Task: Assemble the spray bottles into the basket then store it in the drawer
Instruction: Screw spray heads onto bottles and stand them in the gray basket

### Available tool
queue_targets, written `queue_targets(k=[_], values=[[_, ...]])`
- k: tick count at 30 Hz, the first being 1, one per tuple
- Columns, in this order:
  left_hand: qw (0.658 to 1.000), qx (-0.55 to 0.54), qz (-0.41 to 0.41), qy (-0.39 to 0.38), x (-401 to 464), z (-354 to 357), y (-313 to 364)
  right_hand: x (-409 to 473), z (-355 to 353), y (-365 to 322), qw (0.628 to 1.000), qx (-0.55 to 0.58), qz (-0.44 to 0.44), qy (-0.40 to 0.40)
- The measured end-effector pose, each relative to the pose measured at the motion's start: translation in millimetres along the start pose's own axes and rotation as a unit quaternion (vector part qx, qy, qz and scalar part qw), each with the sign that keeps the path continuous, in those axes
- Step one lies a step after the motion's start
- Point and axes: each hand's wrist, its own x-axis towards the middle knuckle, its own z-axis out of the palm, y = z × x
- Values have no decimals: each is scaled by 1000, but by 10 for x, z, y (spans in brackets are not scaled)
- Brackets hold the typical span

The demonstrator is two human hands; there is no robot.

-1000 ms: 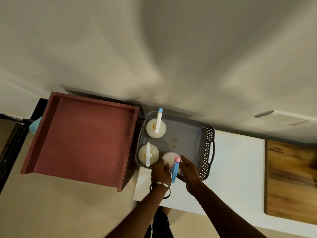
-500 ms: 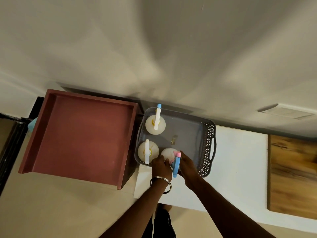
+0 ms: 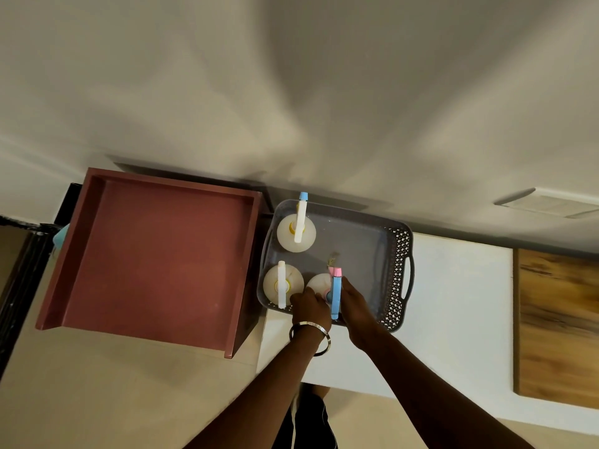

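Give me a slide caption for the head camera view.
Both hands steady the third spray bottle in the grey basket beside the open drawer.

Both hands [image 3: 334,307] hold a spray bottle [image 3: 319,283] in the basket [image 3: 393,273].

Third spray bottle [image 3: 319,283] body mostly hidden by both hands — grip unclear. Wooden board [image 3: 557,322] cut off by right edge. Small speck on basket [image 3: 402,273] floor — too small to identify. Blue object [image 3: 60,234] behind drawer [image 3: 155,254] mostly hidden.
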Motion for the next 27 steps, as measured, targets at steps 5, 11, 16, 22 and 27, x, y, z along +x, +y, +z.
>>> queue_targets(k=[5, 11, 16, 22, 27], values=[[1000, 24, 15, 14, -26, 38, -29, 31, -12, 84, 1000, -7, -6, 9], [1000, 17, 6, 3, -17, 13, 0, 2, -6, 28, 1000, -5, -5, 10], [1000, -10, 1, 3, -70, -26, -17, -46, -33, 39, 1000, -11, -6, 25], [998, -63, 31, -4, -293, -151, -67, -566, -17, -224, 998, -28, -29, 49], [989, -129, 63, -26, -510, -201, -197, -936, -31, -239, 992, -88, -68, 61]])
